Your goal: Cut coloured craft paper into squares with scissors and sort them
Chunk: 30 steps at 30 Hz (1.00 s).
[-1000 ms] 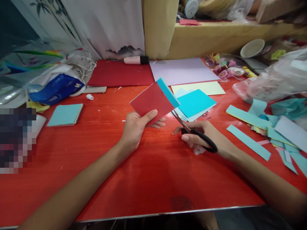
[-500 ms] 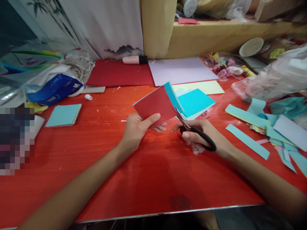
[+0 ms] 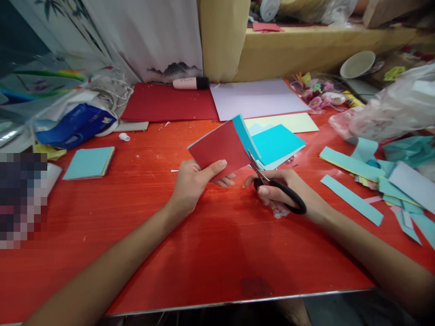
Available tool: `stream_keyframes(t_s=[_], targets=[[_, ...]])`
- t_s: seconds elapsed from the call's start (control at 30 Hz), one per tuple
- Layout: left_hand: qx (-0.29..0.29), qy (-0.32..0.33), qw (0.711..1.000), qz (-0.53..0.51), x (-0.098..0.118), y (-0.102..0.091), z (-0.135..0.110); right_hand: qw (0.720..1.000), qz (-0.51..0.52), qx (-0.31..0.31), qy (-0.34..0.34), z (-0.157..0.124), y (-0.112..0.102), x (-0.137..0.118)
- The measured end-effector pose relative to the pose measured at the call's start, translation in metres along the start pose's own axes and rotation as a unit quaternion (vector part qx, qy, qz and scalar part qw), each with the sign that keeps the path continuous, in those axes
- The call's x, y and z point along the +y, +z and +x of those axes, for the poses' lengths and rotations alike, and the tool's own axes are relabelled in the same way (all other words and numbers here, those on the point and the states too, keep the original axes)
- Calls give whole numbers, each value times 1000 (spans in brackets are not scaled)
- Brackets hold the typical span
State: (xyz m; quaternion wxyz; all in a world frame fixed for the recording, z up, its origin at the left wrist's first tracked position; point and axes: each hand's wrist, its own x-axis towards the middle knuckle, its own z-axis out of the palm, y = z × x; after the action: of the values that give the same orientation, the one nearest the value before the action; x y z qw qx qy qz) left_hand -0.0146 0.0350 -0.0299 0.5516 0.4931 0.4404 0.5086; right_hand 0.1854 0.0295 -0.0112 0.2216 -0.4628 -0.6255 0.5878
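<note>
My left hand (image 3: 200, 181) grips a red paper card (image 3: 217, 147) by its lower edge, thumb on top and fingers beneath. A blue strip of paper (image 3: 245, 136) shows along the card's right side. In my right hand (image 3: 285, 185) is a pair of scissors (image 3: 288, 197) with black handles. The blades meet the lower right corner of the card, by the blue strip. Behind the card lie bright blue paper (image 3: 278, 144) and a pale yellow sheet (image 3: 288, 123). A small crumpled clear scrap lies under my right hand.
Cut paper strips (image 3: 353, 199) lie scattered at the right, near a plastic bag (image 3: 401, 99). A stack of light blue squares (image 3: 89, 163) sits at the left. Red sheets (image 3: 166, 103), a lilac sheet (image 3: 258, 97) and a pink marker (image 3: 185, 83) are at the back.
Both hands, the card and the scissors keep almost the same position. The whole view has shifted only very slightly.
</note>
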Motion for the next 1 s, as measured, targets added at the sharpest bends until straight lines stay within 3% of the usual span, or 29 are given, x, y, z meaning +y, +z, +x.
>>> stream_keyframes(t_s=[0.33,1.0], targets=[[-7,-3,1000,13,1,0,0,1000,-10,-12,2,0,-2,1],[9,17,1000,14,-1,1,-2,999,-5,50,18,1,8,1]])
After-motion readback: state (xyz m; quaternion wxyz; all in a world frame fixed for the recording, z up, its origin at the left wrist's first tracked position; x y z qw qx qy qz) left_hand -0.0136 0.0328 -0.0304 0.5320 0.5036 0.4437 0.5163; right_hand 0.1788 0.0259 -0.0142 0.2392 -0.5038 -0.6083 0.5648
